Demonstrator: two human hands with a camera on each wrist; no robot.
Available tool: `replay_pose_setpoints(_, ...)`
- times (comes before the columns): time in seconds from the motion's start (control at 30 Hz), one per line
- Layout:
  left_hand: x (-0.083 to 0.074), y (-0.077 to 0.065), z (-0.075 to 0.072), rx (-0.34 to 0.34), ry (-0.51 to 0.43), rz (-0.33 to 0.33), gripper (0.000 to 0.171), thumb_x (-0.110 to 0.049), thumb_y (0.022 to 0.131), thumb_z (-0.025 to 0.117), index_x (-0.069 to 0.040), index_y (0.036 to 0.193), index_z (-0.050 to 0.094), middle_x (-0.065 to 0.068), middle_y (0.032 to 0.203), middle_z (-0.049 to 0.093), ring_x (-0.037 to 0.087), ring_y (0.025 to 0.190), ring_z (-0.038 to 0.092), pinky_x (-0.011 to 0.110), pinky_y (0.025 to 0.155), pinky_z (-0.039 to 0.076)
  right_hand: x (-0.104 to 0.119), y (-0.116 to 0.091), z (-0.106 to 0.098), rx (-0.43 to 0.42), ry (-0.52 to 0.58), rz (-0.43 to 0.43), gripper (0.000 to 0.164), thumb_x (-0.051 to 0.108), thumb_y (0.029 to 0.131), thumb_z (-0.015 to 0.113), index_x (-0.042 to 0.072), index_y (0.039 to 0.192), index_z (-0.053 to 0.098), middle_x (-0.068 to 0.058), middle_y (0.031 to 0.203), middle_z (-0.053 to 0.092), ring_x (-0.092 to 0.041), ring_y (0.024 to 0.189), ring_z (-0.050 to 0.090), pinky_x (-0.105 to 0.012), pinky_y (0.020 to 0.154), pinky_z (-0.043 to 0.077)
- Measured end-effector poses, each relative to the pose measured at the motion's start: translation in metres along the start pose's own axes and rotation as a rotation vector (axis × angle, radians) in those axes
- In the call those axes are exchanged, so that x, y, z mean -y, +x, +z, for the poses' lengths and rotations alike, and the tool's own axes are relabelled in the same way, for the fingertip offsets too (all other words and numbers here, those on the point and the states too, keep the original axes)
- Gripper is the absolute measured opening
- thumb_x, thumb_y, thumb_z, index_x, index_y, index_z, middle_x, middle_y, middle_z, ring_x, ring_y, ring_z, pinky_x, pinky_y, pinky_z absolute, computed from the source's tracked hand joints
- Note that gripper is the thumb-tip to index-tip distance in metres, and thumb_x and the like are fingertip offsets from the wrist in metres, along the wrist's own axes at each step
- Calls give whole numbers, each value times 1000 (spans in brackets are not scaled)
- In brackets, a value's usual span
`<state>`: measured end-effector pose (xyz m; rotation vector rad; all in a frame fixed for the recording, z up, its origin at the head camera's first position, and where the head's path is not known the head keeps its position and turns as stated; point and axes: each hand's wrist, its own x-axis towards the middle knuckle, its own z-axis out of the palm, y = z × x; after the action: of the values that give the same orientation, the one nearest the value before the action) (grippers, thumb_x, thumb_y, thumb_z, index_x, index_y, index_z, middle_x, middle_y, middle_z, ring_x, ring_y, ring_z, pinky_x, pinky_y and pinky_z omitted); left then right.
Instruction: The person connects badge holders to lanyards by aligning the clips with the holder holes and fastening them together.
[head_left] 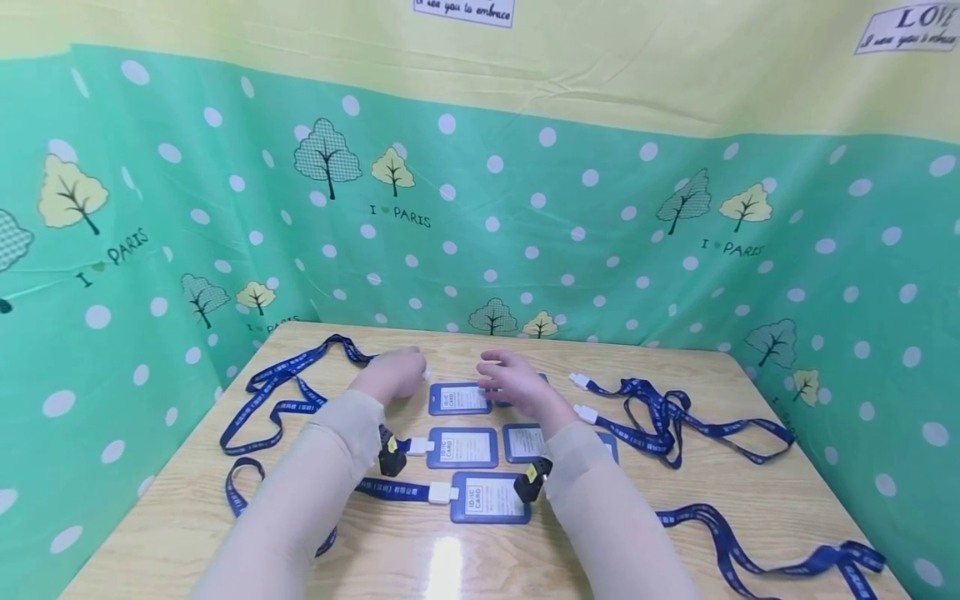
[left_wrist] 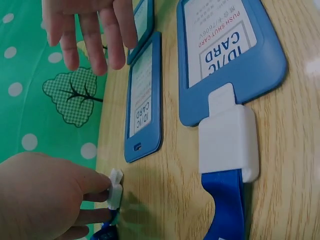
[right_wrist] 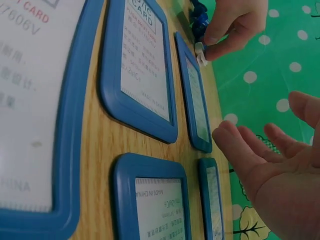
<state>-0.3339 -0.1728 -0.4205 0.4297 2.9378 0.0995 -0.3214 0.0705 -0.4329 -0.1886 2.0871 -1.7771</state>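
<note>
My left hand (head_left: 401, 373) pinches the white plastic clip (left_wrist: 115, 190) of a blue lanyard (head_left: 288, 367) between thumb and fingers at the table's far left. Just right of it, apart from the clip, lies a blue ID card holder (head_left: 460, 398) with its slot facing the clip. My right hand (head_left: 517, 383) hovers over the far end of the card holders, fingers spread and relaxed, with nothing held. Another far card holder (right_wrist: 212, 200) is partly hidden by this hand in the head view.
Nearer, one card holder (head_left: 462, 447) and another card holder (head_left: 491, 497) are joined to white lanyard clips on their left. A right-hand card holder (head_left: 522, 442) lies partly behind my arm. Loose lanyards (head_left: 667, 417) spread at right; a printed curtain (head_left: 480, 208) hangs behind.
</note>
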Motion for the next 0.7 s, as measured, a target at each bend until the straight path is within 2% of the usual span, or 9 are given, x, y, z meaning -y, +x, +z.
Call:
replay_pose_setpoints(0.23,7,-7,1,-17,-20,56,24,-17,103,56,-7,117,72,14,122,66,34,113,63,50,103,49,0,-2,4,76,-134,-29,59,29,102,63,3,151,43,-17,141,55,-35,127,57,-47,105,49)
replay_pose_setpoints(0.4,8,-10,2,-15,-37,91,27,-15,103,56,-5,123,71,14,126,65,34,119,61,49,106,47,2,-5,6,86,-217,-47,56,26,101,64,5,150,46,-15,138,59,-31,125,59,-45,103,51)
replay_pose_setpoints(0.57,7,-17,1,4,-60,76,26,-11,100,61,-5,123,71,13,125,65,33,119,61,47,105,48,3,-7,9,97,-318,-81,55,28,100,66,6,148,50,-12,138,60,-26,122,60,-41,100,53)
replay_pose_setpoints(0.7,9,-22,3,14,-60,72,25,-9,97,64,-6,121,72,13,123,67,32,116,63,46,103,49,5,-10,11,103,-406,-99,57,34,99,67,9,147,51,-9,138,60,-24,117,62,-45,101,51)
